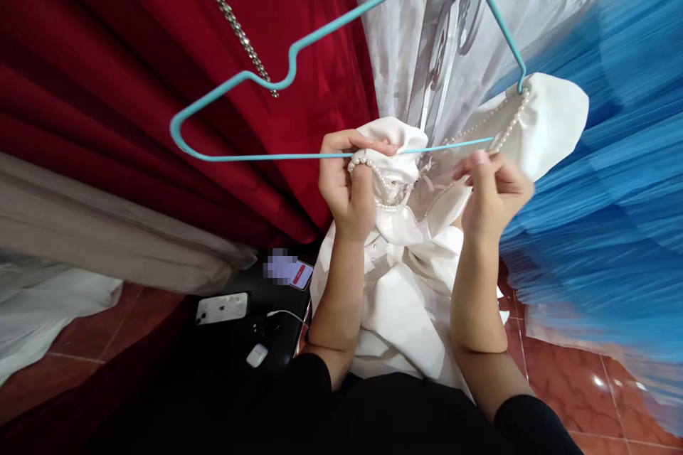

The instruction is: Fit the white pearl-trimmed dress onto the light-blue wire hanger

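Note:
A white dress (405, 298) with pearl-beaded edging hangs down in front of me. Its right shoulder part is looped over the right end of a light blue clothes hanger (320, 35), and the hanger's left end is bare. My left hand (349, 188) is closed on the gathered left shoulder part, thumb on the pearl edging, with the hanger's lower bar passing by its fingers. My right hand (494, 192), fingers curled in a pinch, grips the dress by the pearl edging just below the bar's right part.
Red cloth (299, 7) hangs on the left, with a beaded strand (229, 14) before it. Blue tulle (613, 156) hangs on the right. Two phones (223, 308) and a small white case (257, 355) lie on a black surface (229, 370) at lower left.

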The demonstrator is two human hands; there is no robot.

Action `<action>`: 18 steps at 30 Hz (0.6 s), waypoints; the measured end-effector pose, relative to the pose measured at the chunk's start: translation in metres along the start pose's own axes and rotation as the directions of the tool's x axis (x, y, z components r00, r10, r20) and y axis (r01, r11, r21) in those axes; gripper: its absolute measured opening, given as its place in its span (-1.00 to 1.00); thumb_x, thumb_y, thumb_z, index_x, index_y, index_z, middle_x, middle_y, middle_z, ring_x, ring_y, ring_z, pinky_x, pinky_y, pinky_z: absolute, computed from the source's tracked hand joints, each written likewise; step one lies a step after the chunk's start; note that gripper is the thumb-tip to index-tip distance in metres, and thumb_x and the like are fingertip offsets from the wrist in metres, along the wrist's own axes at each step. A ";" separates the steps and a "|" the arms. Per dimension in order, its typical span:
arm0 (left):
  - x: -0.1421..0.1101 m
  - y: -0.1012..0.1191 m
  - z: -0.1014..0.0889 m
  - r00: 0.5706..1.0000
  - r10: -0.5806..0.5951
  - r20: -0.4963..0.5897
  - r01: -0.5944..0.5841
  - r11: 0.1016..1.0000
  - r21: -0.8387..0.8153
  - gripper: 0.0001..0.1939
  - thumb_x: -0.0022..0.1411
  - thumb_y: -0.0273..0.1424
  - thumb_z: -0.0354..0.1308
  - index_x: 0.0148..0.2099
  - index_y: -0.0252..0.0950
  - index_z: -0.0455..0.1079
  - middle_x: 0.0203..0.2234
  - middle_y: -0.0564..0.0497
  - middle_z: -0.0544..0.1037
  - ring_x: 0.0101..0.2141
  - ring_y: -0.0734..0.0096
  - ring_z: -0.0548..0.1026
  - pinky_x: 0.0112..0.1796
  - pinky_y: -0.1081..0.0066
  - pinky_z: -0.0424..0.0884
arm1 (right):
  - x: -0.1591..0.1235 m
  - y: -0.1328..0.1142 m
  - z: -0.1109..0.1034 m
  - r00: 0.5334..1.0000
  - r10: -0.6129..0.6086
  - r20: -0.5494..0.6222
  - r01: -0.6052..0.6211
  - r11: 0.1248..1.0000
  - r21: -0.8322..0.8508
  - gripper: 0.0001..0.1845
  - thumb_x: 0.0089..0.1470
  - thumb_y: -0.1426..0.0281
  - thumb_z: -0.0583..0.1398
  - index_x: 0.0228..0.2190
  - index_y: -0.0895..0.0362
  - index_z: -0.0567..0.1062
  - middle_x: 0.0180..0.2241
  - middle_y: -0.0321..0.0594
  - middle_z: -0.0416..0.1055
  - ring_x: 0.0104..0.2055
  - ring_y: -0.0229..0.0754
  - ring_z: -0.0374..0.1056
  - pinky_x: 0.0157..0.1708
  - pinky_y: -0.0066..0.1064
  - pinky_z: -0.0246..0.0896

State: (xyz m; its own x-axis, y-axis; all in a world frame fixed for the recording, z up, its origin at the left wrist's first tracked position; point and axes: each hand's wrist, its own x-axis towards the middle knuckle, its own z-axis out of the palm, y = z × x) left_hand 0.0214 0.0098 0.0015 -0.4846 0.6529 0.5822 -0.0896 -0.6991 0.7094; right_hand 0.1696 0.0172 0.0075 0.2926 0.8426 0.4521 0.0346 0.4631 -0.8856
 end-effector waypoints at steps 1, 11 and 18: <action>0.000 0.000 0.001 1.000 -0.013 -0.007 0.013 1.000 0.000 -0.85 0.31 -0.48 0.05 -0.17 -0.13 0.38 -0.38 0.04 0.58 -0.28 0.28 0.60 0.03 0.17 0.54 | 0.004 -0.004 -0.003 0.994 -0.071 -0.085 0.068 0.997 -0.033 -0.64 0.15 0.23 0.31 -0.59 0.03 0.38 -0.47 -0.32 0.38 -0.29 -0.20 0.42 -0.15 -0.22 0.40; 0.001 0.001 0.004 0.999 0.013 -0.046 -0.012 1.000 0.022 -0.79 0.21 -0.56 -0.05 -0.22 -0.17 0.34 -0.48 0.06 0.54 -0.36 0.30 0.58 -0.11 0.22 0.57 | 0.080 0.016 -0.017 0.907 -0.370 -0.199 0.363 0.929 -0.072 -0.60 0.14 0.72 0.12 -0.37 -0.02 0.57 -0.27 -0.28 0.40 -0.10 -0.22 0.30 0.08 -0.39 0.26; 0.004 -0.009 -0.008 0.991 0.121 0.054 -0.118 0.992 -0.042 -0.83 0.25 -0.51 0.02 -0.17 -0.18 0.38 -0.43 0.05 0.58 -0.35 0.30 0.60 -0.11 0.25 0.58 | 0.145 0.061 -0.070 0.740 -0.643 -0.197 0.582 0.759 -0.291 -0.79 0.24 0.64 0.02 -0.31 0.13 0.35 -0.30 -0.23 0.20 -0.21 -0.26 0.29 -0.07 -0.29 0.26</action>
State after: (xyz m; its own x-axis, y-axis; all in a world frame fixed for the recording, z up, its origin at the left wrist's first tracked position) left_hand 0.0136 0.0164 -0.0061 -0.4437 0.5787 0.6843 -0.0684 -0.7832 0.6180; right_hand 0.2814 0.1487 0.0115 0.3822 0.2721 0.8831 0.4745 0.7623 -0.4402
